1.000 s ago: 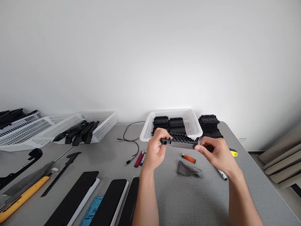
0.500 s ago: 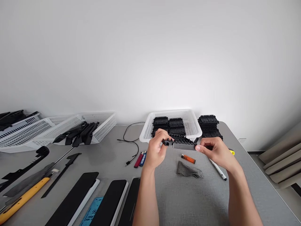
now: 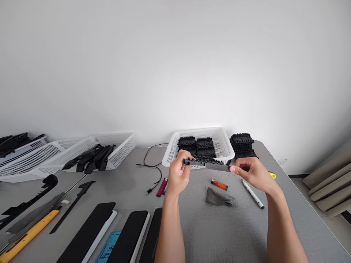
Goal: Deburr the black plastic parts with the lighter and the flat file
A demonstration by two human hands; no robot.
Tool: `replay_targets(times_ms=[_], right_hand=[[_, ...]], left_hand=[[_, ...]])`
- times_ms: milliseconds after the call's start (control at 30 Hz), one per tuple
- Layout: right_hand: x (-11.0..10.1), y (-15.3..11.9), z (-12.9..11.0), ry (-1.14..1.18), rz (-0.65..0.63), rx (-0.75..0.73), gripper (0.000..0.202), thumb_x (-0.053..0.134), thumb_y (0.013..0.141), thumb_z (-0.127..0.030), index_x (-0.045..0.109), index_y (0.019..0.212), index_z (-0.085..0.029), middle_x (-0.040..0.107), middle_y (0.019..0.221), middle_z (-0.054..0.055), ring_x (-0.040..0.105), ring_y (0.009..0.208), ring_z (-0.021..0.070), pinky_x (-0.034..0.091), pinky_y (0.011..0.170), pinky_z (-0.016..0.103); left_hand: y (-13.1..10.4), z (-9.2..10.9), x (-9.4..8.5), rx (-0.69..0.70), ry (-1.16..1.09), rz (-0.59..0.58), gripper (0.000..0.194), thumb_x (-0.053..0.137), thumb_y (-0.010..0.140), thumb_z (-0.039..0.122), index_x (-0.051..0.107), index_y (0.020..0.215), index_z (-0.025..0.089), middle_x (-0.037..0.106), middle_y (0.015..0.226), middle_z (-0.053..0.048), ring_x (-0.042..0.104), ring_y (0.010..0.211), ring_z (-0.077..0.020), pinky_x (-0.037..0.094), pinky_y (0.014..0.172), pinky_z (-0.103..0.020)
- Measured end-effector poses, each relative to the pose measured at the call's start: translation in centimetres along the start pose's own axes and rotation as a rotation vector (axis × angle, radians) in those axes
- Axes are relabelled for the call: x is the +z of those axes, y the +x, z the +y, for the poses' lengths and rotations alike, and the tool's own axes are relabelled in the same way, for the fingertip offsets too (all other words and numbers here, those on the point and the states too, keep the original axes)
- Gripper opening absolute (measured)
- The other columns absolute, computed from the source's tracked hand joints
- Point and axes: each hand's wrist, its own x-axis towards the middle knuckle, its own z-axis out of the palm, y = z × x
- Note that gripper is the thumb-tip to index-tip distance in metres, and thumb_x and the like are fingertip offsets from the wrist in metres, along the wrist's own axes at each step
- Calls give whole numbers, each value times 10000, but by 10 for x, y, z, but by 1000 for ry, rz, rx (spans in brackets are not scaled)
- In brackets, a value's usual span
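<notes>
Between both hands, a black plastic part [image 3: 218,166] with a toothed upper edge is held nearly edge-on above the table. My left hand [image 3: 179,173] pinches its left end with thumb and fingers. At the other end, my right hand [image 3: 251,173] grips the part between thumb and curled fingers. Just behind stands a white basket [image 3: 225,140] with several similar black parts [image 3: 205,147] in it. Below the held part lie an orange lighter [image 3: 219,184] and a crumpled grey cloth [image 3: 219,197].
More black parts [image 3: 242,144] are stacked right of the basket. A white marker [image 3: 252,194] lies near my right forearm. To the left are a black cable [image 3: 153,166], a red lighter [image 3: 161,187], black-topped slabs [image 3: 127,233], a yellow-handled tool [image 3: 33,232] and baskets [image 3: 122,149] of black pieces.
The held part has tilted so that more of its flat grey side faces me. My left hand has shifted slightly left and up; both hands keep their hold.
</notes>
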Motion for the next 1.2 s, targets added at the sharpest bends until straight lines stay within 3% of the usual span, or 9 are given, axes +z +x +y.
replay_targets(times_ms=[167, 300, 433, 533, 667, 800, 900, 1000, 1200], right_hand=[[10, 1, -8, 33, 7, -22, 518, 603, 899, -585, 463, 597, -187, 355, 588, -39, 274, 582, 111, 186, 539, 281], [9, 1, -5, 30, 3, -9, 521, 610, 899, -575, 446, 590, -188, 331, 588, -39, 256, 583, 111, 178, 535, 284], [-7, -3, 5, 22, -25, -1, 510, 639, 887, -545, 440, 583, -188, 323, 582, -41, 249, 577, 108, 175, 533, 282], [-13, -5, 5, 150, -40, -27, 482, 652, 877, -547, 491, 599, -188, 364, 589, -34, 280, 572, 108, 204, 529, 273], [4, 1, -3, 415, 150, -6, 423, 569, 914, -606, 608, 790, -203, 342, 573, -50, 253, 538, 107, 206, 493, 254], [31, 14, -11, 532, 211, 91, 447, 701, 822, -596, 648, 1040, -210, 321, 620, -66, 229, 528, 89, 181, 458, 227], [45, 19, -15, 612, 204, 118, 424, 749, 774, -579, 630, 882, -186, 304, 583, -79, 211, 492, 69, 184, 428, 220], [52, 20, -19, 731, 168, 148, 451, 749, 759, -574, 498, 703, -203, 266, 527, -98, 192, 444, 52, 163, 397, 217], [56, 22, -22, 854, 115, 305, 441, 775, 721, -491, 427, 699, -222, 295, 461, -119, 191, 396, 38, 144, 370, 192]], left_hand=[[0, 4, 3, 35, 22, -68, 188, 511, 937, 241, 489, 753, 209, 555, 802, -36, 523, 785, -176, 430, 707, -295], [0, 3, 1, 34, 10, -47, 178, 528, 924, 234, 488, 752, 211, 551, 792, -30, 519, 792, -174, 424, 715, -288], [-1, -2, -3, -62, 12, -22, 163, 566, 903, 301, 507, 784, 207, 540, 825, -27, 523, 797, -168, 424, 721, -273], [-2, -4, -3, -159, -6, 5, 186, 585, 904, 370, 542, 845, 200, 539, 848, -23, 520, 802, -162, 414, 726, -260], [-2, -1, 1, -272, -83, 20, 240, 631, 888, 426, 577, 905, 194, 544, 822, -8, 501, 753, -147, 395, 698, -245], [-1, 9, 8, -375, -209, -4, 295, 690, 844, 462, 602, 898, 185, 580, 815, -13, 537, 758, -152, 418, 689, -238], [0, 19, 13, -423, -285, 24, 305, 724, 820, 456, 614, 887, 180, 632, 868, -32, 592, 841, -172, 459, 766, -250], [-1, 26, 17, -482, -290, 68, 299, 727, 821, 450, 630, 910, 181, 664, 908, -38, 612, 887, -180, 474, 814, -262], [-2, 34, 22, -596, -184, 125, 309, 724, 804, 468, 646, 815, 169, 655, 799, -21, 580, 761, -158, 455, 685, -246]])
